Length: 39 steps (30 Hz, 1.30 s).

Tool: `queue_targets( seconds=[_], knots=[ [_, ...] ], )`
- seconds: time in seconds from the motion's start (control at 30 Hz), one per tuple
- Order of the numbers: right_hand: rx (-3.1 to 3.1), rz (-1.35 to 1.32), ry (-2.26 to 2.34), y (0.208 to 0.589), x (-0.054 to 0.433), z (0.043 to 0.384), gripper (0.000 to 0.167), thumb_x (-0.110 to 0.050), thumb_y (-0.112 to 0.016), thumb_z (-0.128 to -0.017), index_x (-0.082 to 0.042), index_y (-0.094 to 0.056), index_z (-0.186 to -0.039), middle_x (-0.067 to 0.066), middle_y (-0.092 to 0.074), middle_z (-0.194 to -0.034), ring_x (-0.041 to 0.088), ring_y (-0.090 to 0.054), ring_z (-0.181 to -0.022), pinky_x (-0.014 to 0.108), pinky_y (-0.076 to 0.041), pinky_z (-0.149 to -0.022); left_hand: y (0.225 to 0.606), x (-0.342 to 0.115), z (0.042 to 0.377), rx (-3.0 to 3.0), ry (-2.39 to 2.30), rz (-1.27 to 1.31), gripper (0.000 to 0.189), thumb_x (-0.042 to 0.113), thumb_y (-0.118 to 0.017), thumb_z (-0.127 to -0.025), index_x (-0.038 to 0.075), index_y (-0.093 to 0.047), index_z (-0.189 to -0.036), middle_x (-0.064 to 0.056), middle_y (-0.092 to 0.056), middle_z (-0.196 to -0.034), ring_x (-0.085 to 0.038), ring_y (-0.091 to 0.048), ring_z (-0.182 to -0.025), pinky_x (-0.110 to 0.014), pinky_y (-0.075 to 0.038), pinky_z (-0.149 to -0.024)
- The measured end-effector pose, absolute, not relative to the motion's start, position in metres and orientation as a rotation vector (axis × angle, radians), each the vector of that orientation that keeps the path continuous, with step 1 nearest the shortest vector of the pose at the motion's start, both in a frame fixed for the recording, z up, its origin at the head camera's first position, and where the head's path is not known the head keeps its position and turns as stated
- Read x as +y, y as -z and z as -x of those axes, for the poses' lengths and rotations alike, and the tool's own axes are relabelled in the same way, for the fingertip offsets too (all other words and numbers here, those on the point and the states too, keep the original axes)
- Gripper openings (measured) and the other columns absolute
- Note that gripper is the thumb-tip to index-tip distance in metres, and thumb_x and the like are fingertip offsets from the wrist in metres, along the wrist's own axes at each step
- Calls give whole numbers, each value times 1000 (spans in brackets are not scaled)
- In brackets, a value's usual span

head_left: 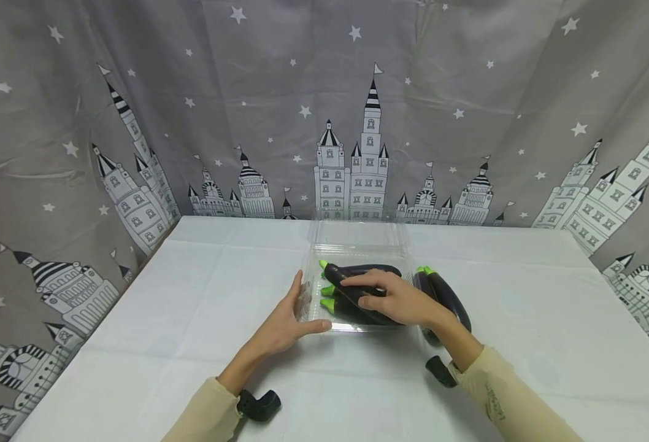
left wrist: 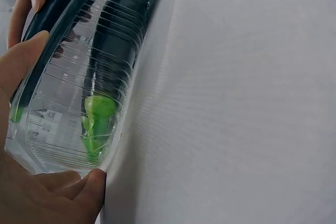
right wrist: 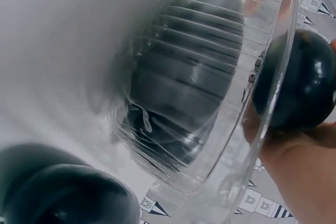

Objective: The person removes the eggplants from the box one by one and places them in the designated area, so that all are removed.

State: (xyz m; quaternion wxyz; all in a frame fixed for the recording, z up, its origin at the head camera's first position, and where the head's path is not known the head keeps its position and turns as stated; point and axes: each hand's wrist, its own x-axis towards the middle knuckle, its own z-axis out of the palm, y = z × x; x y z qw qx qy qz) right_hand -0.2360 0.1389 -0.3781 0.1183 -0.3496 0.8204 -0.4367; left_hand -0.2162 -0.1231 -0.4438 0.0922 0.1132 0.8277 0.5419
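A clear plastic clamshell container (head_left: 357,328) stands on the table with several dark eggplants (head_left: 346,310) inside, their green stems to the left. My right hand (head_left: 399,298) grips one eggplant (head_left: 334,275) from above; it lies slantwise over the others, stem toward the far left. In the right wrist view the blunt end of this eggplant (right wrist: 299,85) shows over the container's rim. My left hand (head_left: 283,325) holds the container's near left corner, thumb on the front rim and fingers along the left side. Through the ribbed wall, the left wrist view shows an eggplant (left wrist: 113,51) inside.
Just right of the container, more eggplants (head_left: 450,296) lie on the white tablecloth (head_left: 545,319). The container's clear lid (head_left: 357,233) is folded back on its far side. Behind the table hangs a grey curtain (head_left: 280,73) printed with castles and stars.
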Motion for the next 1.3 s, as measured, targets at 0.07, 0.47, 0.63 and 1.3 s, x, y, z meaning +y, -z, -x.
queue_targets(
  seconds=[0.07,0.47,0.63,1.3],
  knots=[
    [2421,996,1313,378,139,236,44,-9,-61,-94,-9,-58,-139,12,-53,-141,32,-45,-131,54,-38,-105,443,-123,216,2461,-1607,-335,121,35,-84,-78,10,2,-159,-19,-20,-160,-33,-16,-147,-53,-13,-116],
    [2431,660,1378,377,144,234,63,-16,-71,-85,-17,-52,-145,16,-49,-139,32,-51,-111,44,-47,-86,445,-124,217,2454,-1609,-370,122,39,-84,-78,7,2,-159,-20,-17,-161,-35,-13,-148,-55,-11,-116],
    [2432,601,1403,376,147,232,62,-20,-72,-87,-17,-51,-145,14,-53,-133,32,-52,-112,47,-48,-86,443,-124,216,2441,-1619,-370,122,36,-84,-78,8,2,-159,-20,-19,-161,-35,-14,-147,-55,-12,-116],
    [2460,557,1462,382,156,225,61,-26,-74,-86,-22,-53,-143,8,-46,-143,32,-54,-117,43,-51,-84,443,-123,216,2444,-1604,-336,121,38,-84,-78,11,2,-159,-18,-16,-162,-34,-10,-148,-56,-10,-116]
  ],
)
